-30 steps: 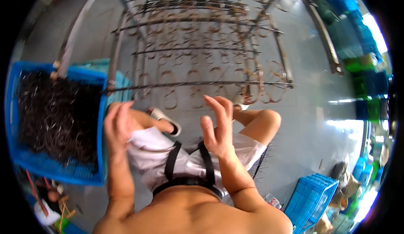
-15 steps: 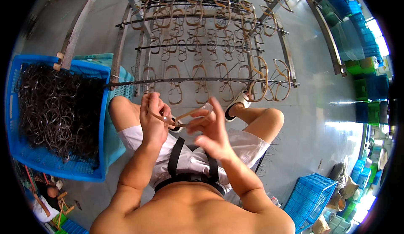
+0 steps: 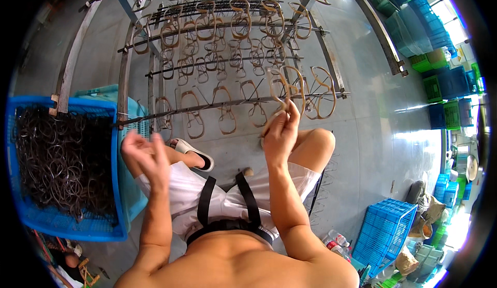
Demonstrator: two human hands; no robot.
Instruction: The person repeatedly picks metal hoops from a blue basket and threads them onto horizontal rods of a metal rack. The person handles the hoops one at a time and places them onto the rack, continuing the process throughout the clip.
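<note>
My right hand point(image 3: 282, 132) pinches a thin brown eyeglass frame point(image 3: 271, 88) beside the lowest front bar of a metal rack. Its fingers hide part of the frame, and whether the frame touches the bar is hard to tell. Directly right of it, other brown eyeglass frames point(image 3: 322, 94) hang on the same bar point(image 3: 212, 105). Over my left knee, near a blue basket, my left hand point(image 3: 147, 156) is raised with its fingers apart, slightly blurred and holding nothing.
The blue basket point(image 3: 120, 184) at left is heaped with dark, tangled, ring-like pieces point(image 3: 62, 158). More rack bars point(image 3: 228, 21) with hanging frames stand ahead, between uprights point(image 3: 329, 55). Another blue basket point(image 3: 383, 231) and plastic bottles point(image 3: 337, 241) lie at lower right. Stacked crates point(image 3: 448, 88) line the right side.
My right hand has carried the eyeglass frame forward and right to the rack bar. My left hand has let go of it and moved left. The view has shifted.
</note>
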